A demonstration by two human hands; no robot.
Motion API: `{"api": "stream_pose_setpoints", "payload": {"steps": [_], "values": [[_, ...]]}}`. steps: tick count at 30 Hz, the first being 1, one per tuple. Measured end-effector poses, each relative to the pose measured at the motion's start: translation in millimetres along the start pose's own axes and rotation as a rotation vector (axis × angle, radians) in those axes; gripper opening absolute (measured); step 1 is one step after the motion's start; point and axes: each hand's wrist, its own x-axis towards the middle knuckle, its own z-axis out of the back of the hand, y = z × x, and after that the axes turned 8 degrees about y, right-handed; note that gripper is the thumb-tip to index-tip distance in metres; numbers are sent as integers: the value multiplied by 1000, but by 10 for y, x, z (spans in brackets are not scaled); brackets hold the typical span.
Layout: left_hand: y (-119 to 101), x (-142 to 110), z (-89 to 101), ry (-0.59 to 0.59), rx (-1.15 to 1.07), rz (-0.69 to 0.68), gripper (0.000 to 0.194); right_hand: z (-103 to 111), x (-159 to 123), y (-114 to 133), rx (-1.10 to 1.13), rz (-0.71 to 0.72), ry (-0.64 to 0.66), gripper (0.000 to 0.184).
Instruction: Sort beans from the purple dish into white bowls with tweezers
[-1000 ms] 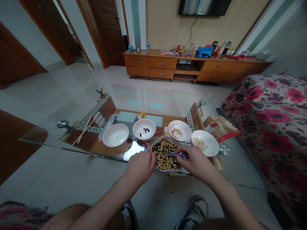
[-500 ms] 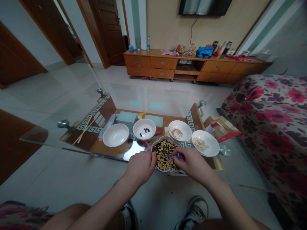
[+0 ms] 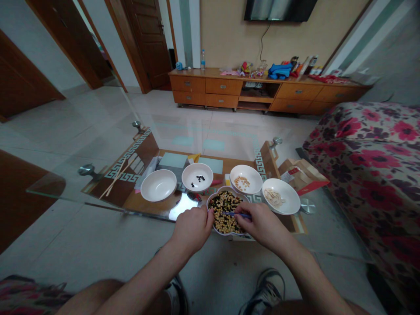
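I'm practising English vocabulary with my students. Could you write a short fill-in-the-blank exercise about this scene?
The right hand holds blue ____ over the flower-shaped dish.
The bowl second from the left holds ____ beans.
The table top is made of ____.

Missing words: chopsticks; black; glass.

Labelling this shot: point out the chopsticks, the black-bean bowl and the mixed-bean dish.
Chopsticks (image 3: pixel 236 215), head view, on the blue shaft.
Black-bean bowl (image 3: pixel 197 169), head view, on the bare white inner wall.
Mixed-bean dish (image 3: pixel 229 188), head view, on the far rim.
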Motion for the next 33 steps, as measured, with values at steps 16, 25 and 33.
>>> {"api": "stream_pose_setpoints", "payload": {"steps": [16,25,33], "values": [[0,-5,16,9,-13,4,54,70,-10,-19,19,130,-226,22],[-3,-7,25,43,-25,15,55,149,-71,-61,-276,-44,-478,24],[-3,-11,25,26,-5,9,54,203,-84,-75,-374,-301,-630,25]]}}
